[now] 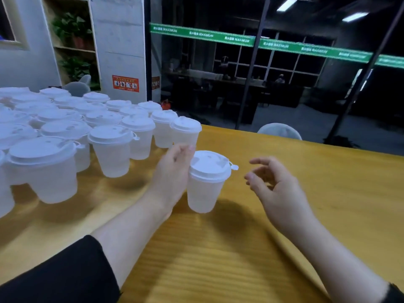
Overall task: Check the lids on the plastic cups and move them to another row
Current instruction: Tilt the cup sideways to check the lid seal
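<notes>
So from where I'm standing this job has barely got going. There's a huge crowd of lidded cups point(65, 127) packed together on the left half of the wooden table point(284, 215), rows and rows of them, and exactly one cup point(205, 184) standing alone out in the open area nearer the middle, well apart from the bunch. I'd guess that lone one is the start of the new row, so basically everything else is left to check and shift. Its lid point(209, 164) looks seated all the way round as far as I can see, with the little plug tab sticking out on the right side. The left hand point(172, 171) is up against the left side of that cup, palm facing it, fingers reaching up past the lid's rim. Honestly I can't tell if the fingers are wrapped round the back of the cup or just lying alongside it, since the hand itself blocks the view. The right hand point(273, 182) is off to the right of the cup, not touching it or anything else, fingers loosely curled and spread, holding nothing. Both forearms come in low over the table, with dark sleeves pushed back from the wrists.
</notes>
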`<state>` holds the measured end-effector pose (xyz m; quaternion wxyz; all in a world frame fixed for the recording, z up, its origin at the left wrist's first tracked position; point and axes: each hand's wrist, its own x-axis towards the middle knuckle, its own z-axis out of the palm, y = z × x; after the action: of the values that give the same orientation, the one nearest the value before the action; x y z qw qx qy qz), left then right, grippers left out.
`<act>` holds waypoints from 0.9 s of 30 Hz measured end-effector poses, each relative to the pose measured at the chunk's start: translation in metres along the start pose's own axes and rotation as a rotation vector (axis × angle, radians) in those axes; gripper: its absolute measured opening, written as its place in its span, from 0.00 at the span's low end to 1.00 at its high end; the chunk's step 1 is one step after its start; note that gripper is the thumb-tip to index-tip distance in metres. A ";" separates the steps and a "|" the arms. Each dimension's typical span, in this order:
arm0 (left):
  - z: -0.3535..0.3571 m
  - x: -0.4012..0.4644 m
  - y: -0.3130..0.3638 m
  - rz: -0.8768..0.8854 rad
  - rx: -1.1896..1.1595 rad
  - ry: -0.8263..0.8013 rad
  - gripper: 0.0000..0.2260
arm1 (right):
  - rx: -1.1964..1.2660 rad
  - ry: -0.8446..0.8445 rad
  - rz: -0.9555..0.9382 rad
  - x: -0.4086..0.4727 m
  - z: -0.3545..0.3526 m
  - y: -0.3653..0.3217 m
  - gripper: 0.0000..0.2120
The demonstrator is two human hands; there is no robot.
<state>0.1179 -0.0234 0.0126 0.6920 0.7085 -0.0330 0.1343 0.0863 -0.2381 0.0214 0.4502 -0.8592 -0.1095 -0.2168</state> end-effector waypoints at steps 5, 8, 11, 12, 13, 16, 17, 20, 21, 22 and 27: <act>-0.001 0.005 0.005 0.153 0.041 -0.068 0.10 | 0.020 -0.111 -0.249 0.017 0.009 0.004 0.15; 0.001 0.007 -0.001 0.110 0.074 -0.202 0.14 | -0.027 -0.045 -0.334 0.021 0.012 0.006 0.11; 0.003 0.006 0.000 0.101 0.047 -0.248 0.16 | 0.036 -0.001 -0.276 0.021 0.011 0.005 0.11; 0.003 0.006 0.000 0.100 0.041 -0.261 0.16 | 0.072 0.016 -0.236 0.020 0.010 0.004 0.11; 0.004 0.005 0.001 0.105 0.042 -0.278 0.16 | 0.096 0.037 -0.217 0.020 0.008 0.003 0.11; 0.006 0.002 0.001 0.119 0.047 -0.324 0.17 | 0.102 0.060 -0.262 0.019 0.005 -0.004 0.09; 0.007 0.002 0.000 0.119 0.048 -0.333 0.17 | 0.099 0.047 -0.277 0.019 0.006 -0.005 0.09; 0.007 0.002 -0.001 0.116 0.055 -0.344 0.17 | 0.078 0.000 -0.309 0.017 0.006 -0.005 0.09; 0.007 0.002 -0.001 0.119 0.059 -0.346 0.16 | 0.055 -0.019 -0.313 0.016 0.004 -0.005 0.09; 0.006 0.002 0.000 0.122 0.063 -0.347 0.16 | 0.027 -0.042 -0.316 0.016 0.001 -0.005 0.08; 0.007 0.001 0.002 0.118 0.075 -0.350 0.17 | -0.121 -0.121 -0.324 0.013 -0.010 -0.005 0.08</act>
<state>0.1198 -0.0298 0.0145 0.6397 0.7432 -0.1893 0.0507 0.0929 -0.2437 0.0361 0.3492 -0.8674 -0.2603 -0.2405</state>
